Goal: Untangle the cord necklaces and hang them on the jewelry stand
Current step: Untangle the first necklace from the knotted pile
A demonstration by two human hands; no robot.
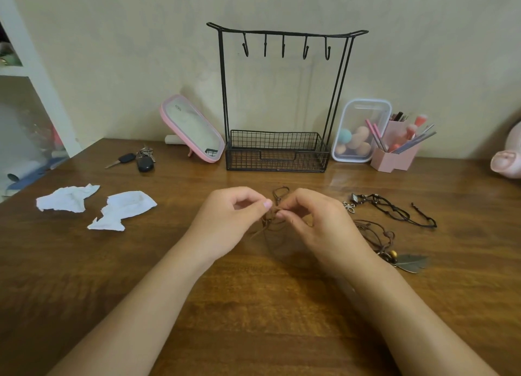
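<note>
Brown cord necklace (270,219), thin, tangled, looped.

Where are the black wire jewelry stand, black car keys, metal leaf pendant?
black wire jewelry stand (245,161): head view, front basket mesh.
black car keys (145,164): head view, fob body.
metal leaf pendant (413,263): head view, blade centre.

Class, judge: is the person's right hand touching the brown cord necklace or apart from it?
Touching. The head view shows the right hand pinching the brown cord necklace between its fingertips.
</note>
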